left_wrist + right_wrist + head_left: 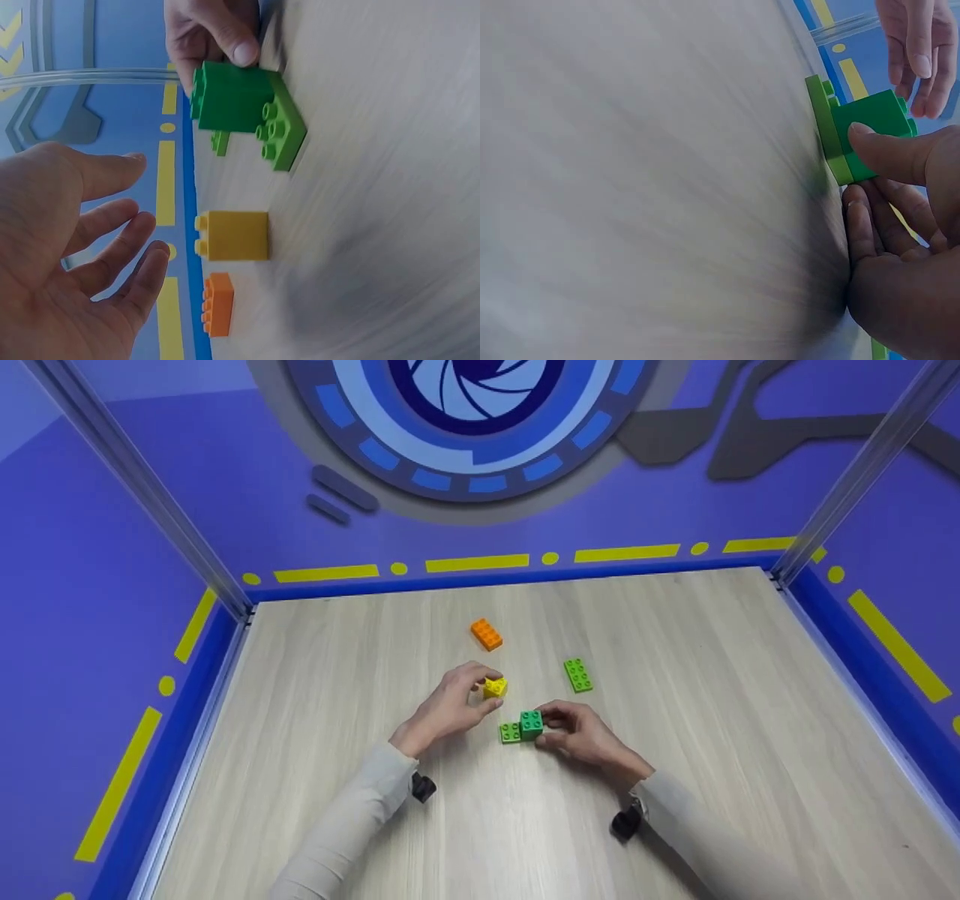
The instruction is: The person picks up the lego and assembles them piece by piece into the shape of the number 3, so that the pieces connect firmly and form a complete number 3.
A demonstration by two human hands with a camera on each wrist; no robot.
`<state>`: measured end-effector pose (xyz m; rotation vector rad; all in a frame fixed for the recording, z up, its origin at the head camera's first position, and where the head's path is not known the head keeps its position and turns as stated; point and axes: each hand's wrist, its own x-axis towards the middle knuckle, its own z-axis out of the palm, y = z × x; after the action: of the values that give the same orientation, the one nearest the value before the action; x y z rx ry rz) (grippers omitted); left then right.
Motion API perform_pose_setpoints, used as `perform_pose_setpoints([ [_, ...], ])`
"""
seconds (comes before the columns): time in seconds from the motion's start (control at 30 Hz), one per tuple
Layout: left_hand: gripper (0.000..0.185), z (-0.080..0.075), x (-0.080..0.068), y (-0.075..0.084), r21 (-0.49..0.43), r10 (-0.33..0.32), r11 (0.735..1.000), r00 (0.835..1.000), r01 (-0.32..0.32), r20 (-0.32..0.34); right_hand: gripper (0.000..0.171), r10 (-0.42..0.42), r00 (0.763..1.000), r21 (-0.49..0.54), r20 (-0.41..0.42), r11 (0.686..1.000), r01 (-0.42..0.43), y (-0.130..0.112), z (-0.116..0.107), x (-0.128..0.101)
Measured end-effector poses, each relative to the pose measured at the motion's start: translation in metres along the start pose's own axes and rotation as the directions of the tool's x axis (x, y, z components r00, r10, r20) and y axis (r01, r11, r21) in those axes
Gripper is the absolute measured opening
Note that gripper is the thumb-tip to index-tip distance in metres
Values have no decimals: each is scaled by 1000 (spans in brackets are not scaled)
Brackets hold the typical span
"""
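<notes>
1. From where I stand, the right hand (581, 735) is clamped on the dark green brick (532, 723), thumb and fingers curled round it. That brick sits on one end of a light green plate (511, 732) lying flat near the middle of the wooden table (712, 675).

2. The left hand (450, 706) is at about ten o'clock from that stack, close beside the yellow brick (495, 688). In the left wrist view its fingers (112, 247) are spread and relaxed, apart from the yellow brick (236, 235) and holding nothing. From overhead I cannot tell whether a fingertip touches the brick.

3. An orange brick (486, 634) lies at twelve o'clock from the yellow one, well apart. A second light green plate (577, 675) lies at two o'clock from the stack, untouched.

4. The step in hand looks to me like seating the dark green brick firmly on its plate. To do it well, I would press straight down with the thumb (889, 150) while the other fingers steady the plate's edge, so the plate does not slide on the smooth wood.

5. The brick's sides should line up squarely with the plate's studs (271, 135) before pressure goes on; a skewed brick will rock and pop off.

6. If the yellow brick is wanted, the left hand should take it by two opposite sides, studs upward, leaving its underside clear.
</notes>
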<state>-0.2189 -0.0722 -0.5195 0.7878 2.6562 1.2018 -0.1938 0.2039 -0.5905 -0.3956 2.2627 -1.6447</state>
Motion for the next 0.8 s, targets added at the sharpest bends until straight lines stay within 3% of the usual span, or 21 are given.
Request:
perform_pose_setpoints([
  [0.2,37,-15,15,-9,30,-49,998,998,51,-46,39,19,1000,33,13,999,-20,-1,-1,0],
  [0.47,35,-28,39,-19,63,-91,994,995,94,-49,38,20,1000,36,9,999,-20,0,-1,2],
  [0.8,39,-20,69,-29,146,-153,977,987,158,-43,37,-14,1000,22,-10,1000,14,5,-2,-2],
])
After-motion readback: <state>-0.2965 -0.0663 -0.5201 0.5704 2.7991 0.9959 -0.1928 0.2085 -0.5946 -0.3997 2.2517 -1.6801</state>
